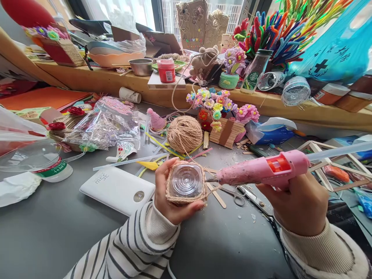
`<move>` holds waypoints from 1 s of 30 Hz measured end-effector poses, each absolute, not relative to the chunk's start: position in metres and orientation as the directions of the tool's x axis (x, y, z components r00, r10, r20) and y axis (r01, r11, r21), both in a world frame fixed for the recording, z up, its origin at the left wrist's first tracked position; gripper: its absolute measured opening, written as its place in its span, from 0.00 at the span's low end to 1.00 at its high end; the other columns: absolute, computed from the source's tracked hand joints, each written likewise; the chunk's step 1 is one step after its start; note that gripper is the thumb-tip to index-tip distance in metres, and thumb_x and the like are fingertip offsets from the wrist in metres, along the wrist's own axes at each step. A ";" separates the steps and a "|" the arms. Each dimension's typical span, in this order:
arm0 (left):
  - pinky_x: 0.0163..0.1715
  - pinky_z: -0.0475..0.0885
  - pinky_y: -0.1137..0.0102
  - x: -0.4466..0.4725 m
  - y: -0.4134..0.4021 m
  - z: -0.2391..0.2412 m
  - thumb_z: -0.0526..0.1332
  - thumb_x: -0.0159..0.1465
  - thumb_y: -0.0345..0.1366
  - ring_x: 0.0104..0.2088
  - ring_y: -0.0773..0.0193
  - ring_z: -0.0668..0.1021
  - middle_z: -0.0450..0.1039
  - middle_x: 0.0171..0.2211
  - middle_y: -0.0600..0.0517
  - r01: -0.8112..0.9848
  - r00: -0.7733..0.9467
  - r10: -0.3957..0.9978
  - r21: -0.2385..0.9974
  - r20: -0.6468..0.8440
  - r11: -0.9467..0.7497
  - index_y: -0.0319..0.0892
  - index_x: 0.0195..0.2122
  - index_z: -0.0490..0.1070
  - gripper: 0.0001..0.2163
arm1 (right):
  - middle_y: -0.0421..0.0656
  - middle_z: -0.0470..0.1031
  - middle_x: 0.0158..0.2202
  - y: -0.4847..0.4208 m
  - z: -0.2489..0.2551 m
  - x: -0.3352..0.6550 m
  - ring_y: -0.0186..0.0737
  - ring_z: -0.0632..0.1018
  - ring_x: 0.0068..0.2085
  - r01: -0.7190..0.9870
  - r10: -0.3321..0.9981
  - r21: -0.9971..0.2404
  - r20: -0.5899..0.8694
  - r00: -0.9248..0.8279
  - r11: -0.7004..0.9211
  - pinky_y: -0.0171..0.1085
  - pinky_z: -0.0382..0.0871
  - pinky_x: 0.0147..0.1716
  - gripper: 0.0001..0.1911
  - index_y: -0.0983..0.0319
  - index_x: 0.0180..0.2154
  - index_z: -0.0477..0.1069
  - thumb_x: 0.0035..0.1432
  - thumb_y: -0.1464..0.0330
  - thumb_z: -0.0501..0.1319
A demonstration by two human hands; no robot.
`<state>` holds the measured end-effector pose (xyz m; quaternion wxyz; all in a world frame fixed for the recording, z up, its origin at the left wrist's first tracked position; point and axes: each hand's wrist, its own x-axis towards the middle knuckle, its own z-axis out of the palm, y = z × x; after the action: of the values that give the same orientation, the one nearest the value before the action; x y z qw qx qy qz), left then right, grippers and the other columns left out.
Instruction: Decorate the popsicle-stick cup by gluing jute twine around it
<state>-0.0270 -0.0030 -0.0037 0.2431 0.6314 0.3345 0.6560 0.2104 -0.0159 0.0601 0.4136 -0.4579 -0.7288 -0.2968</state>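
Note:
My left hand point(167, 193) is closed around a clear plastic bottle bottom wrapped in jute twine point(186, 183), held with its base facing me. My right hand point(296, 201) grips a pink hot glue gun point(261, 170) with a glue stick out its back. The gun's nozzle touches the twine on the right side of the bottle. A ball of jute twine point(185, 134) sits just behind the bottle, its strand running down to the wrapping. Both sleeves are cream with stripes.
A white power bank point(117, 188) lies left of my hand. Scissors point(247, 195) and craft sticks point(216, 195) lie under the gun. Paper flower pots point(221, 116), a plastic bag point(104, 124), a wooden frame point(334, 166) and a wooden shelf point(116, 79) with pipe cleaners point(279, 35) crowd the grey table.

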 end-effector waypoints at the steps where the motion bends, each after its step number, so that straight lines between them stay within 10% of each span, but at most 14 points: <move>1: 0.45 0.72 0.60 -0.027 -0.003 -0.004 0.72 0.46 0.48 0.43 0.53 0.79 0.73 0.44 0.44 0.102 -0.085 0.743 0.748 0.664 -0.656 0.41 0.56 0.59 0.39 | 0.46 0.78 0.28 -0.016 0.060 0.211 0.40 0.79 0.26 0.916 0.415 0.060 0.879 -0.237 0.397 0.32 0.68 0.21 0.10 0.63 0.41 0.73 0.60 0.66 0.59; 30: 0.44 0.74 0.59 -0.027 -0.003 -0.003 0.71 0.46 0.47 0.43 0.52 0.79 0.73 0.44 0.46 0.049 -0.056 0.751 0.753 0.658 -0.656 0.43 0.57 0.59 0.38 | 0.49 0.79 0.32 -0.017 0.060 0.214 0.44 0.80 0.27 0.943 0.493 0.031 0.846 -0.201 0.331 0.36 0.69 0.19 0.16 0.63 0.47 0.72 0.64 0.62 0.54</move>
<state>-0.0266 -0.0026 -0.0033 0.2679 0.6326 0.3162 0.6543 0.2136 -0.0170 0.0601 0.3866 -0.5000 -0.7183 -0.2909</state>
